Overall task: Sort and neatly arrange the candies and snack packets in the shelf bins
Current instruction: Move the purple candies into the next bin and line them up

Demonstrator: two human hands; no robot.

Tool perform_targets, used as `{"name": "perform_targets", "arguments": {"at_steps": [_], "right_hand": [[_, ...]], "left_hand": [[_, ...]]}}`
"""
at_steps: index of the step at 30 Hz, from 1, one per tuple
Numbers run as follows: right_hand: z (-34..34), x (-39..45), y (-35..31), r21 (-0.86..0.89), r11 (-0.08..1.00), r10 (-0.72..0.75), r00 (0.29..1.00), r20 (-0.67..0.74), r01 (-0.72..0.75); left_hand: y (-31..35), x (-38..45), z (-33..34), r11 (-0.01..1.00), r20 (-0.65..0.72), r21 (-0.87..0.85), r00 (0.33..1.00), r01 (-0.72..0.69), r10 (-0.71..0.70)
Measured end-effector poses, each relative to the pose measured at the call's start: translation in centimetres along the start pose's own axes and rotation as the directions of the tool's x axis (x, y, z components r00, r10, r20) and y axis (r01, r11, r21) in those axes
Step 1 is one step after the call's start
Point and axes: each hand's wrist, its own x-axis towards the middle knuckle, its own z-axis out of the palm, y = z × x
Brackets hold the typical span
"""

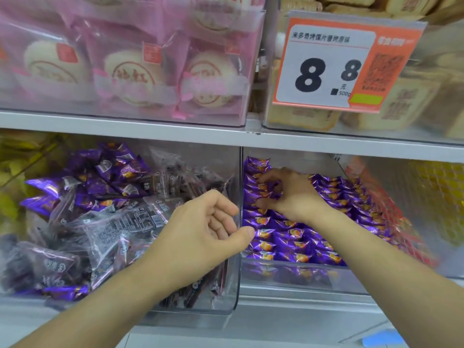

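Observation:
Two clear bins sit on the lower shelf. The left bin (232,292) holds a jumble of dark clear-wrapped snack packets (118,222) mixed with shiny purple candies (120,172). The right bin (296,285) holds purple candies (301,242) laid in tidy rows. My left hand (206,237) hovers over the wall between the bins, fingers loosely curled, nothing in it. My right hand (288,194) reaches into the right bin, fingertips pressed on the candies at its far left; whether it grips one I cannot tell.
The upper shelf carries a bin of pink-wrapped round pastries (130,71) and a bin of beige biscuits (401,114) behind an orange price tag (334,64). Yellow packets (15,177) lie far left. A red mesh pack (391,202) and yellow goods (437,197) sit right.

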Motion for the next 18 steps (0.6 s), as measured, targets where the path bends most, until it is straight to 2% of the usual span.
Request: {"name": "perform_targets", "arguments": {"at_steps": [5, 11, 15, 18], "right_hand": [[0.34, -0.26, 0.19, 0.024, 0.999, 0.027, 0.998, -0.058, -0.026], [-0.08, -0.51, -0.31, -0.057, 0.998, -0.019, 0.997, -0.078, 0.015], [-0.03, -0.72, -0.26, -0.124, 0.987, -0.107, 0.993, -0.053, 0.100], [0.24, -0.81, -0.37, -0.108, 0.988, -0.116, 0.991, -0.071, 0.108]], "left_hand": [[0.00, 0.12, -0.05, 0.998, 0.014, -0.067, 1.000, -0.003, 0.004], [0.04, 0.05, -0.25, 0.999, 0.030, -0.042, 1.000, -0.008, 0.009], [0.14, -0.10, -0.44, 0.999, 0.046, -0.039, 0.999, -0.010, 0.011], [0.24, -0.09, -0.43, 0.999, 0.044, -0.027, 0.999, -0.017, 0.018]]}}
